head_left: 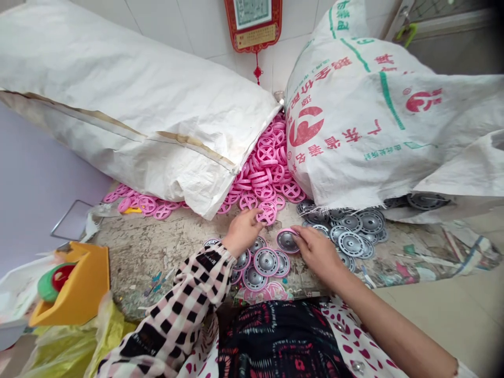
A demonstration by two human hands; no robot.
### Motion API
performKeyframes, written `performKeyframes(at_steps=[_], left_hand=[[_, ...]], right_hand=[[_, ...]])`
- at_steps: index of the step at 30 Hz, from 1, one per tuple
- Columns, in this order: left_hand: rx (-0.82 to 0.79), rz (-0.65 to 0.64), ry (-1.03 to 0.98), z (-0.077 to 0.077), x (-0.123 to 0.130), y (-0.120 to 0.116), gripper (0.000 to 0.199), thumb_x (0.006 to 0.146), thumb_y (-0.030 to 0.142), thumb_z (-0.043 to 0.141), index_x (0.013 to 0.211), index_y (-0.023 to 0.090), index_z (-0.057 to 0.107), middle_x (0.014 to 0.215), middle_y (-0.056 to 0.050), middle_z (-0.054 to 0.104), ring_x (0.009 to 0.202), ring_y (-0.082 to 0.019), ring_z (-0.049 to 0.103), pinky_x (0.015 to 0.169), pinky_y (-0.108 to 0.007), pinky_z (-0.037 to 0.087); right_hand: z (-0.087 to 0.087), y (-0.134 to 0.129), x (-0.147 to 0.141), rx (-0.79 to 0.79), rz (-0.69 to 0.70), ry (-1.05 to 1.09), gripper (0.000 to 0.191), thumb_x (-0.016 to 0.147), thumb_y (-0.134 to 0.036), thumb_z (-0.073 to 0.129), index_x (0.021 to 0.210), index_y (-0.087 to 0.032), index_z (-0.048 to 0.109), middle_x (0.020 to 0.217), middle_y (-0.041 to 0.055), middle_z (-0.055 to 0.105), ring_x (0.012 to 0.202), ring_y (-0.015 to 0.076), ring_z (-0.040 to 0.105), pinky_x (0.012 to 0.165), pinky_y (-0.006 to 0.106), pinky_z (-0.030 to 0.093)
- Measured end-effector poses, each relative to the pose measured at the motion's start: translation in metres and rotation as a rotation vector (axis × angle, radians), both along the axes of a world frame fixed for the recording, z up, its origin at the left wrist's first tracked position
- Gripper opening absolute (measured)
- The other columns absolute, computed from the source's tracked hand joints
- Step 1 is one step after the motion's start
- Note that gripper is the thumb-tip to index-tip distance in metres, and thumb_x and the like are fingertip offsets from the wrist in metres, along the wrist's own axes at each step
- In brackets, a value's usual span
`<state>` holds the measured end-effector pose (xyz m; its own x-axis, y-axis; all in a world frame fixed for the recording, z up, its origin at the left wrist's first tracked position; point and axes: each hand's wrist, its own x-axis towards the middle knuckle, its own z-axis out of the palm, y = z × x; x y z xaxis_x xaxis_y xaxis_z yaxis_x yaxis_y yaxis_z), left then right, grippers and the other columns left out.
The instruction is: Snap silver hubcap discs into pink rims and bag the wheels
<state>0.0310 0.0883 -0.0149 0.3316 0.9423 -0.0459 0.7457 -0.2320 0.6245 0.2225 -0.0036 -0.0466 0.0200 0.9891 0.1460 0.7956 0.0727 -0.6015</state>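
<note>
My left hand (242, 232) grips the edge of a pink spoked plastic wheel (266, 214) at the front of a heap of identical pink wheels (268, 163). My right hand (317, 253) holds a pink wheel fitted with a silver hubcap (286, 240). Several finished pink-rimmed wheels with silver caps (266, 262) lie below my left hand. To the right of my right hand is a spread of loose silver hubcaps (350, 242).
Two white woven sacks (118, 100) (374, 121) slump on either side of the pink heap. A worn, paint-stained work surface (142, 257) lies under everything. At the left stand a yellow plastic container (84, 283) and a green and red object (55, 282). Tiled wall rises behind.
</note>
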Motion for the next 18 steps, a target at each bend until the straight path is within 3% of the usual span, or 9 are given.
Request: performKeyframes(at_steps=[4,6,9,11,14,18], left_hand=[[0.147,-0.150,0.277,-0.003,0.014,0.013,0.055,0.081,0.025,0.060,0.134,0.023,0.049,0.123,-0.011,0.053,0.115,-0.027,0.051,0.099,-0.039,0.041],[0.157,-0.195,0.343,-0.006,0.020,0.016,0.058,0.081,0.029,0.061,0.137,0.024,0.046,0.123,-0.012,0.051,0.117,-0.029,0.049,0.099,-0.041,0.040],[0.153,-0.198,0.375,-0.010,0.024,0.021,0.057,0.079,0.031,0.063,0.133,0.023,0.047,0.118,-0.012,0.051,0.113,-0.030,0.052,0.096,-0.040,0.042],[0.159,-0.178,0.355,-0.012,0.025,0.022,0.057,0.076,0.031,0.066,0.130,0.021,0.050,0.118,-0.013,0.050,0.111,-0.030,0.053,0.094,-0.040,0.042],[0.136,-0.128,0.252,-0.014,0.025,0.022,0.047,0.074,0.025,0.067,0.119,0.019,0.054,0.115,-0.012,0.054,0.105,-0.028,0.056,0.091,-0.038,0.044],[-0.029,-0.019,-0.036,-0.011,0.022,0.017,0.022,0.073,0.018,0.065,0.095,0.019,0.058,0.081,-0.002,0.061,0.080,-0.019,0.061,0.077,-0.033,0.048]], right_hand=[[0.016,0.005,0.012,0.103,0.007,-0.095,0.035,0.094,-0.026,0.037,0.116,-0.016,0.063,0.107,0.0125,0.065,0.099,0.0245,0.060,0.087,0.037,0.046],[0.025,0.001,0.028,0.152,-0.037,-0.084,0.031,0.094,-0.028,0.039,0.110,-0.019,0.064,0.106,0.0093,0.067,0.098,0.0231,0.061,0.087,0.036,0.046],[0.029,-0.011,0.049,0.050,-0.002,-0.201,0.025,0.092,-0.032,0.045,0.102,-0.022,0.066,0.096,0.0063,0.068,0.091,0.0238,0.061,0.080,0.037,0.046],[0.026,-0.021,0.055,-0.018,0.061,-0.340,0.026,0.088,-0.033,0.053,0.108,-0.021,0.065,0.098,0.0080,0.067,0.092,0.0266,0.059,0.080,0.039,0.046],[0.017,-0.030,0.049,-0.052,0.126,-0.524,0.045,0.079,-0.033,0.066,0.121,-0.018,0.060,0.107,0.0122,0.064,0.096,0.0306,0.056,0.079,0.041,0.045],[0.016,-0.032,0.038,-0.067,0.237,-0.622,0.045,0.078,-0.033,0.069,0.119,-0.018,0.062,0.103,0.0124,0.064,0.093,0.0307,0.055,0.077,0.042,0.044]])
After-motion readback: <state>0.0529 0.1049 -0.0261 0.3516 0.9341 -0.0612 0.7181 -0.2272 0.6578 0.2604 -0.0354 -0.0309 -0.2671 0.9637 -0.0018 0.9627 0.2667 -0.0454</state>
